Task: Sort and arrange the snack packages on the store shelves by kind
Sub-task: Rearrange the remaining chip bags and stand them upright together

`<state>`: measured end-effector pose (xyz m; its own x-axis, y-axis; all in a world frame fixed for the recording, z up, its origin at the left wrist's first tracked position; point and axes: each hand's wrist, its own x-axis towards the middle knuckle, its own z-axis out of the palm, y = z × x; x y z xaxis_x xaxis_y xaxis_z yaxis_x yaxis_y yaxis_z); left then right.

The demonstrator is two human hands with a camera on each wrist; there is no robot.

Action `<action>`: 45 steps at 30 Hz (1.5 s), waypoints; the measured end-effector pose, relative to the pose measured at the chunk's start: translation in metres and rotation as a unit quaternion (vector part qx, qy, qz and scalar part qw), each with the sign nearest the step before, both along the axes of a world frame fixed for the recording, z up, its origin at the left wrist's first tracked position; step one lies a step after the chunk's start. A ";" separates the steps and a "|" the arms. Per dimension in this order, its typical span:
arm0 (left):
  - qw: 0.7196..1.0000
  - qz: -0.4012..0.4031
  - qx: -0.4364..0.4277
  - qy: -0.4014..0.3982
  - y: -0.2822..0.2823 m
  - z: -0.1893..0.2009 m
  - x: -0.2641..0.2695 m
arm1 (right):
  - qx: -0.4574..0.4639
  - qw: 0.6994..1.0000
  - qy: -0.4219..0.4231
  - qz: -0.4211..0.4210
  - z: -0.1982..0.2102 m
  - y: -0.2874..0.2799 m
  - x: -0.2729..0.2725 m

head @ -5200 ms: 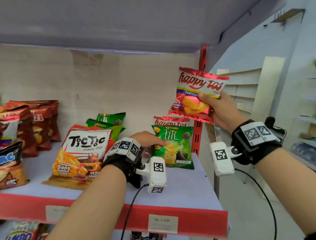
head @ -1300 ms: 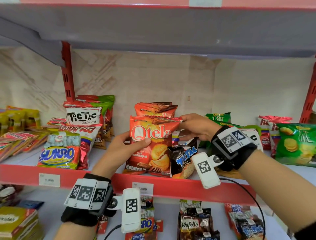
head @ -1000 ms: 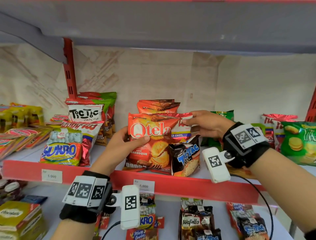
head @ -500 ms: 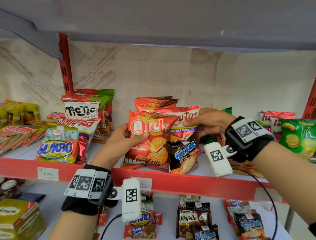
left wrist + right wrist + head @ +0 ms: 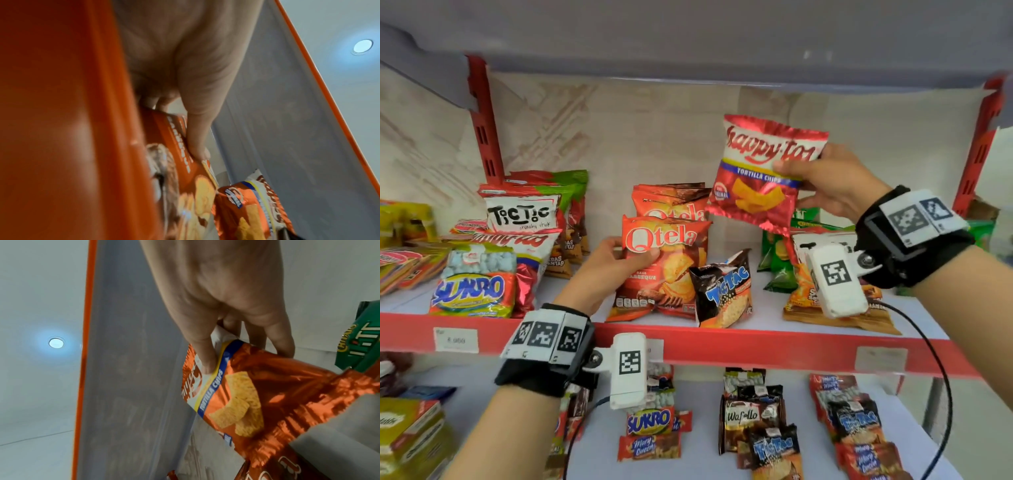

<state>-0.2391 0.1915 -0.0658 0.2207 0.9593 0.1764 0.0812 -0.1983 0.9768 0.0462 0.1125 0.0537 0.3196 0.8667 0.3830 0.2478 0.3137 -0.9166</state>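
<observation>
My right hand pinches a red Happy Tos tortilla chip bag by its right side and holds it in the air above the shelf; the right wrist view shows thumb in front and fingers behind that bag. My left hand grips the left edge of the front orange Qtela bag, which stands on the shelf with more Qtela bags behind it. In the left wrist view my thumb presses on the Qtela bag.
A black Tic Tac bag leans right of the Qtela. TicTic bags and a Sukro bag stand left; green Lite bags right. The red shelf edge runs across; small packs fill the lower shelf.
My right hand has pulled the Happy Tos bag out from behind the Qtela bag and lifted it up and to the right. My left hand keeps holding the Qtela bag.
</observation>
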 end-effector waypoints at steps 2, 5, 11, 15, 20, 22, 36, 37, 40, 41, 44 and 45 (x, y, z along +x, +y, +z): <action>0.997 0.052 0.039 0.040 -0.007 0.007 -0.004 | 0.030 0.999 0.010 -0.004 0.001 -0.007 0.004; 0.977 0.157 0.127 0.073 -0.018 0.028 -0.012 | 0.051 0.998 0.017 0.020 0.003 -0.020 0.017; 0.948 0.129 0.291 0.002 -0.074 0.088 0.020 | 0.062 0.997 0.010 0.054 0.009 -0.054 0.078; 0.957 0.050 0.269 -0.096 -0.115 0.107 0.100 | 0.061 0.998 -0.015 0.025 0.013 -0.085 0.148; 0.975 -0.070 0.189 -0.089 -0.142 0.103 0.247 | 0.079 0.996 -0.033 -0.027 0.019 -0.118 0.243; 0.981 -0.085 0.171 -0.045 -0.145 0.096 0.303 | 0.098 0.994 -0.017 -0.039 0.021 -0.125 0.273; 0.954 -0.078 -0.028 0.289 -0.104 0.059 0.431 | 0.106 0.993 0.048 -0.021 -0.002 -0.098 0.354; 0.950 -0.083 -0.036 0.300 -0.101 0.053 0.428 | 0.099 0.994 0.045 -0.017 -0.005 -0.096 0.353; 0.951 -0.106 -0.045 0.288 -0.094 0.042 0.429 | 0.087 0.994 0.058 -0.007 -0.011 -0.091 0.357; 0.950 -0.114 -0.044 0.288 -0.093 0.041 0.429 | 0.082 0.995 0.063 -0.001 -0.013 -0.088 0.359; 0.951 -0.123 -0.037 0.281 -0.094 0.040 0.426 | 0.067 0.996 0.063 0.018 -0.018 -0.082 0.359; 0.953 -0.123 -0.033 0.276 -0.094 0.040 0.424 | 0.059 0.996 0.062 0.018 -0.019 -0.080 0.359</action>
<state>0.1846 0.0972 -0.0262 0.4821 0.8715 -0.0896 0.5445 -0.2179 0.8099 0.4052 0.0328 0.0347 0.3396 0.8304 0.4417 0.1212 0.4270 -0.8961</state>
